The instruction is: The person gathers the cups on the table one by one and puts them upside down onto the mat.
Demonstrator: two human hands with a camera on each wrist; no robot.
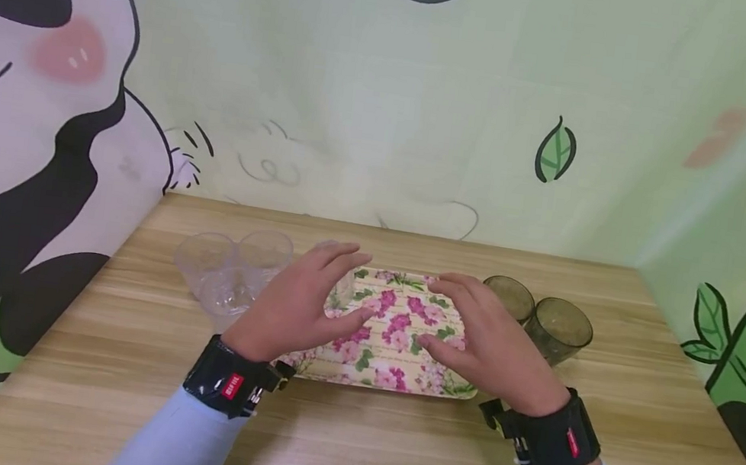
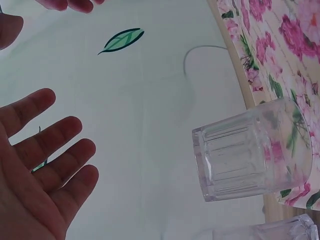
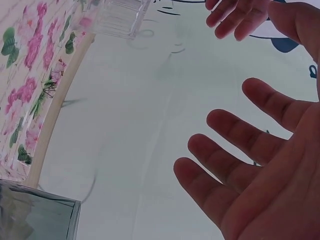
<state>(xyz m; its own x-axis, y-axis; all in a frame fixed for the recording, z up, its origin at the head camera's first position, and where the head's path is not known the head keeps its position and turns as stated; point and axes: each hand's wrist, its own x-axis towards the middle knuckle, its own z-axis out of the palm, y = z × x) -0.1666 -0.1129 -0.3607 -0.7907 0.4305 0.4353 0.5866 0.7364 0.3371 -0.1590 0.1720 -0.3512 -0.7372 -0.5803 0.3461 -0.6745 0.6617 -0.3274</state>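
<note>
A flower-patterned tray [image 1: 396, 335] lies on the table. My left hand [image 1: 310, 298] hovers over its left part, fingers spread and holding nothing. Partly hidden behind that hand, a clear cup [image 1: 343, 290] stands on the tray; the left wrist view shows this ribbed clear cup [image 2: 240, 155] more fully. Across from it my right hand [image 1: 492, 338] is held above the tray's right side, palm facing the left hand, with nothing in it. The right wrist view shows the right hand's fingers [image 3: 225, 175] extended and apart from the tray.
Several clear cups [image 1: 204, 255] stand close together left of the tray. Two smoky dark cups, one nearer [image 1: 561, 327] and one farther [image 1: 509, 294], stand on the right beside my right hand. A printed cloth wall [image 1: 385, 126] borders the back of the wooden table [image 1: 376, 448].
</note>
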